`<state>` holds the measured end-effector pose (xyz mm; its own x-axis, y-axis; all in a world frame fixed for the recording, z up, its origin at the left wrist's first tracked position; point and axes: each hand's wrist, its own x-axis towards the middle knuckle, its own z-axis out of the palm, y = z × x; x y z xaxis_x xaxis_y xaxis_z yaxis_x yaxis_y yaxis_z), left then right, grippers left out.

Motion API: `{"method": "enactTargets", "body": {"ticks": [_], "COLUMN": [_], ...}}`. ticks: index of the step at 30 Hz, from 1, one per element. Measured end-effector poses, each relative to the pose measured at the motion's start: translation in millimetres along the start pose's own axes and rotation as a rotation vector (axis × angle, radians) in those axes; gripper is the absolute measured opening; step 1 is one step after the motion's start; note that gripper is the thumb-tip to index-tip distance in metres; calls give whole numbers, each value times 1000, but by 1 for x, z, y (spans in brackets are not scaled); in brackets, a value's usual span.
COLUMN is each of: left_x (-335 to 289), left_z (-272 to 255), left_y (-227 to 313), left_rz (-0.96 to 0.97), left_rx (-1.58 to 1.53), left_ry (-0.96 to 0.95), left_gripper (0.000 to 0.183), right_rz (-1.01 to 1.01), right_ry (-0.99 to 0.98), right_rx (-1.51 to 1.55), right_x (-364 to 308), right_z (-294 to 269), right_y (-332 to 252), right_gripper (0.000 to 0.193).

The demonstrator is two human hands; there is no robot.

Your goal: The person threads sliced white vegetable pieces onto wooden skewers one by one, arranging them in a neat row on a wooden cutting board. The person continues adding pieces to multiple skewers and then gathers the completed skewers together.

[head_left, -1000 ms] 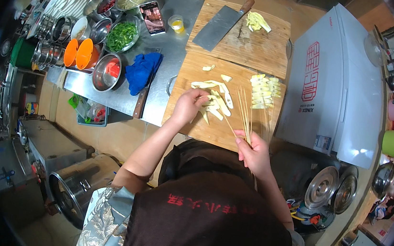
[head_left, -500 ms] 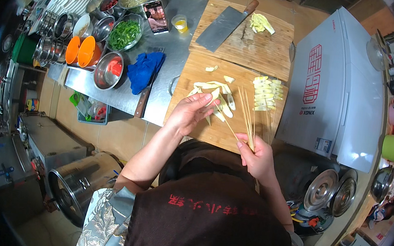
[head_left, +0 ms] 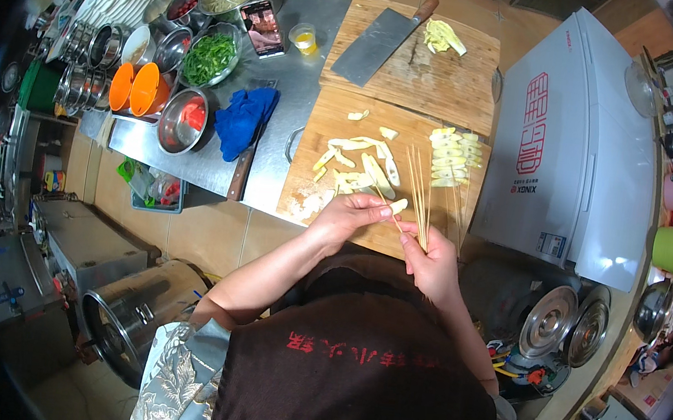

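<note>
Over the near edge of the lower cutting board (head_left: pixel 451 214), my left hand (head_left: pixel 349 218) pinches a small pale yellow vegetable slice (head_left: pixel 398 206). The slice is at a single thin skewer, which slants between my two hands; whether it is pierced cannot be made out. My right hand (head_left: pixel 434 263) is closed around a fanned bunch of bamboo skewers (head_left: pixel 421 198) pointing away from me. Loose cut slices (head_left: pixel 377 173) lie on the board beyond my left hand. At the board's right, several skewered slices (head_left: pixel 453 158) lie in a stack, their sticks toward me.
Behind, a second board (head_left: pixel 464 88) bears a cleaver (head_left: pixel 380 46) and a leafy yellow piece (head_left: pixel 443 37). Left on the steel table are a blue cloth (head_left: pixel 241 122), a knife handle (head_left: pixel 239 174), a phone (head_left: pixel 263 28) and bowls of ingredients. A white freezer (head_left: pixel 552 151) stands right.
My left hand has come down toward me and right with its slice, up close to my right hand. The right hand and its skewers have shifted only slightly.
</note>
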<state>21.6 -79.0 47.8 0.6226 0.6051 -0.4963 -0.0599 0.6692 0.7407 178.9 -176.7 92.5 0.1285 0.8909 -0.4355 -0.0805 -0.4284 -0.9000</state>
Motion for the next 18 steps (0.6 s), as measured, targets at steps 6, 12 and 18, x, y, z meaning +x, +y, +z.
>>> {"method": "enactTargets", "body": {"ticks": [6,12,18], "left_x": [61,74,47], "left_z": [-39,-63,-42], "left_y": [1,5,20], "left_rz": [698,728,198], "left_rx": [1307,1656,492], "left_ry": [301,226,144], "left_gripper": [19,20,20], "right_rz": [25,6,68], "right_ry": [159,137,19], "right_rx": [27,4,-42], "right_x": [7,2,-14], "right_z": [-12,-15,-17], "right_y": [12,15,-2], "right_gripper": [21,23,27]}}
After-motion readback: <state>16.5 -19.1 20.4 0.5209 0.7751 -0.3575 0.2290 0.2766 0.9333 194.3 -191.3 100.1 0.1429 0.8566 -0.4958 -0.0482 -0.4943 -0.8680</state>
